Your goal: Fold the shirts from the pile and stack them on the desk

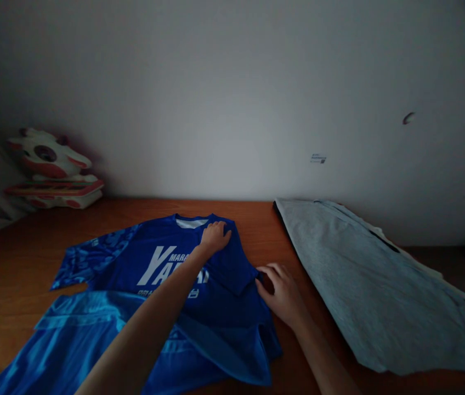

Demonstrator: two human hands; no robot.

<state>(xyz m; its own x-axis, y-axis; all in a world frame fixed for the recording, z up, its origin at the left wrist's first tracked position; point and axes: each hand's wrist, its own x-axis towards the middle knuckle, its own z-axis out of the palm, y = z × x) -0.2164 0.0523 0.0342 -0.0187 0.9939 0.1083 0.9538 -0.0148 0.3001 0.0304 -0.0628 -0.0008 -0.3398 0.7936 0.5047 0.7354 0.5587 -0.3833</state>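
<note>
A blue T-shirt point(150, 247) with white lettering lies front side up on the wooden surface, its collar toward the wall. My left hand point(215, 237) rests palm down on the shoulder beside the collar, thumb apart from the bent fingers. At the edge of the right-hand sleeve, my right hand point(279, 288) has thumb and forefinger closed on the cloth. The sleeve point(232, 271) lies bent down against the body of the shirt. Nearer to me is a lighter blue cloth point(80, 318), partly hidden by my left forearm; whether it belongs to the shirt I cannot tell.
A grey garment point(364, 285) with black and white edging lies at the right. A cow-shaped toy keyboard point(55, 189) stands at the back left on the wooden surface point(134, 211). The pale wall point(224, 109) rises directly behind, carrying a small printed label point(318, 159).
</note>
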